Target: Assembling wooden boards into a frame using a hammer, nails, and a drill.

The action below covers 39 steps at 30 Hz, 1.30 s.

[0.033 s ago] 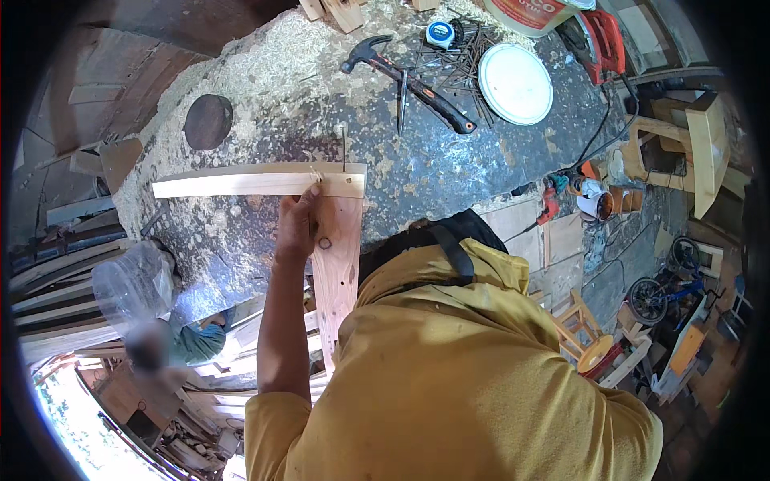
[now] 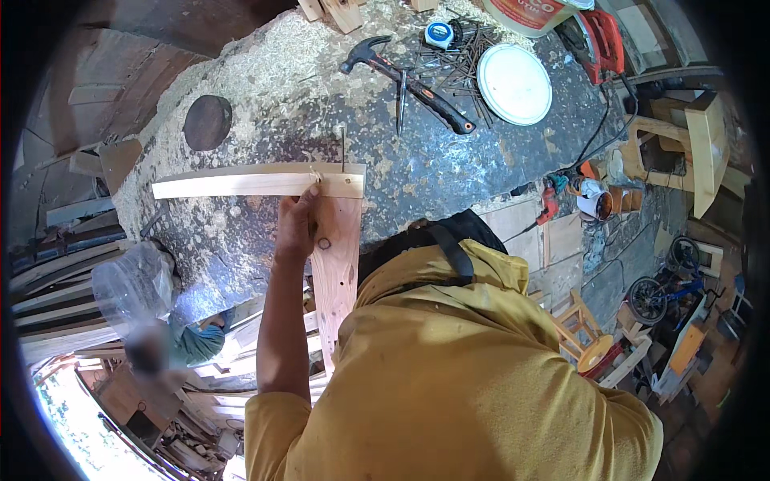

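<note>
My left hand (image 2: 297, 224) is closed around the corner where a pale, slightly curved wooden strip (image 2: 233, 185) meets a reddish, knotted board (image 2: 338, 232). The thumb presses against the strip's near face, while the other fingers are mostly hidden. A long nail (image 2: 344, 150) stands upright at the strip's right end. Close to my thumb, a small pale splinter or shaving (image 2: 318, 174) sticks up. The board runs down toward my body, beside my yellow sleeve and shirt. My right hand does not show. Farther off, a claw hammer (image 2: 433, 104) lies with a pointed metal punch (image 2: 401, 104) against its handle.
A worktable (image 2: 265, 132) strewn with sawdust bears a dark round block (image 2: 208, 123), loose nails (image 2: 457, 60), a tape measure (image 2: 439, 34), a white lid (image 2: 515, 84) and a red power tool (image 2: 603, 48). Another person's sleeve (image 2: 200, 343) shows at lower left, beside clear plastic (image 2: 132, 280).
</note>
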Tool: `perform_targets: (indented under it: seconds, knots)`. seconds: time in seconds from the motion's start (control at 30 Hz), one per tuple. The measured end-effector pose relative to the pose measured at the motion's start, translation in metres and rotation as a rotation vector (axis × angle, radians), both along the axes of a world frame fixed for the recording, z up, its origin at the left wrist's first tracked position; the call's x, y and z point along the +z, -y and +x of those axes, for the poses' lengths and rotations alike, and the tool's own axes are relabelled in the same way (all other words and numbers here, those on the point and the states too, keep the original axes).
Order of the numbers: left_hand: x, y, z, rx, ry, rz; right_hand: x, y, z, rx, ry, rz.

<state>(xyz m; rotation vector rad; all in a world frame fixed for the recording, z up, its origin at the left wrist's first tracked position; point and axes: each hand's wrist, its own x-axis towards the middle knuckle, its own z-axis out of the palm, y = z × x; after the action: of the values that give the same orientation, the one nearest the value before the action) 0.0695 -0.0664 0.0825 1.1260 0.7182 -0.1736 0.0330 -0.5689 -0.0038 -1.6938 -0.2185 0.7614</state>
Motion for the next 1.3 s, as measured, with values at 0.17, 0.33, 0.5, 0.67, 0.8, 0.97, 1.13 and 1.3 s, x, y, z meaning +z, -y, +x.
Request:
perform_targets:
  seconds: [0.17,0.33,0.5,0.67,0.8,0.97,1.13,1.3]
  knots:
    - [-0.013,0.001,-0.002,0.057,0.040,0.007,0.003,-0.007,0.003,0.032,0.011,0.089]
    - [-0.030,-0.012,-0.009,-0.022,0.047,-0.042,0.003,-0.018,0.004,0.050,0.025,0.187]
    - [-0.033,-0.016,-0.012,0.017,-0.020,-0.007,0.003,-0.024,0.003,0.069,0.028,0.282]
    - [-0.028,-0.009,-0.004,0.085,0.048,-0.026,0.004,-0.028,0.001,0.094,0.018,0.365]
    - [-0.027,-0.011,-0.008,0.034,0.067,-0.033,0.009,-0.028,-0.005,0.115,0.008,0.419]
    - [-0.024,-0.007,-0.007,0.044,0.039,-0.023,0.015,-0.032,0.000,0.160,0.009,0.495]
    - [-0.023,-0.008,-0.007,0.032,0.047,-0.034,0.019,-0.036,0.006,0.208,0.011,0.574]
    - [-0.027,-0.007,-0.008,0.036,0.054,-0.046,0.024,-0.041,0.008,0.245,0.010,0.658]
